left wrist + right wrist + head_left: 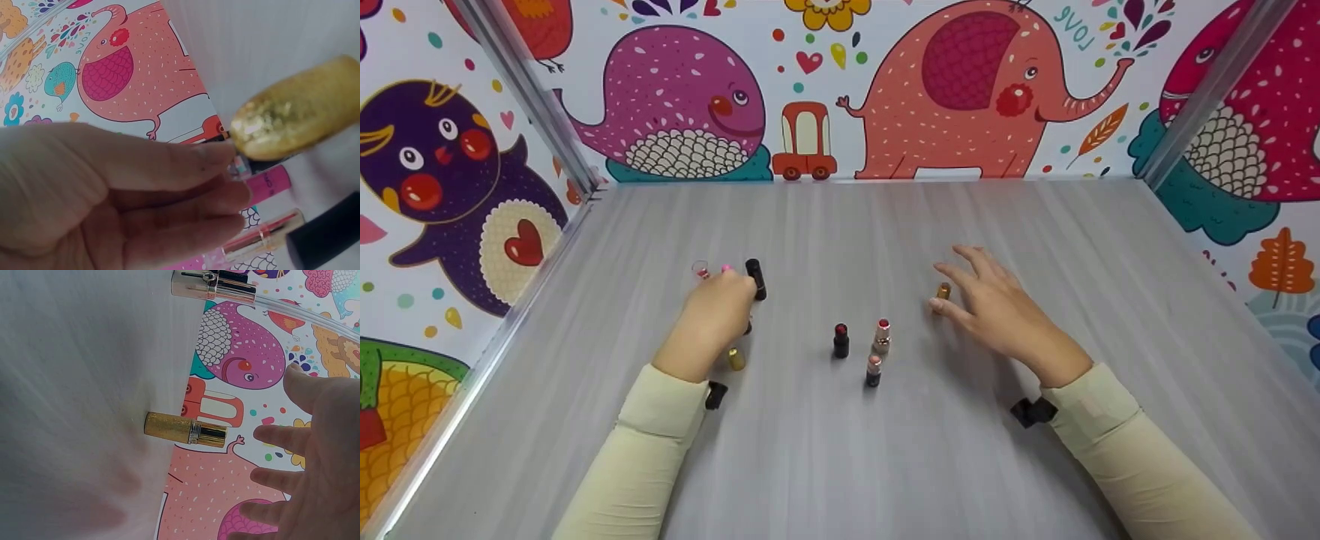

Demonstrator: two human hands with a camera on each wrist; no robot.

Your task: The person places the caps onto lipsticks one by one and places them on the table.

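My left hand point(716, 315) is among several lipsticks at the left. Its thumb and fingers pinch a small, clear, shiny lipstick point(239, 168), mostly covered by the fingertips. Close by are a gold tube point(736, 358), a tall black tube point(756, 279), a pink tube point(271, 184) and a clear-and-gold tube point(261, 236). A second black tube point(326, 233) stands near that hand. On the right, my right hand point(997, 307) spreads its fingers beside an upright gold lipstick point(183, 428). Its thumb overlaps that lipstick in the head view, while the right wrist view shows a gap.
Mid-table stand three uncapped lipsticks: a black one with a red tip point(841, 341), a rose-gold one point(882, 337) and a black one with a pale pink tip point(873, 371). Panels printed with cartoon animals point(682, 97) edge the grey table point(825, 450) at the back and sides.
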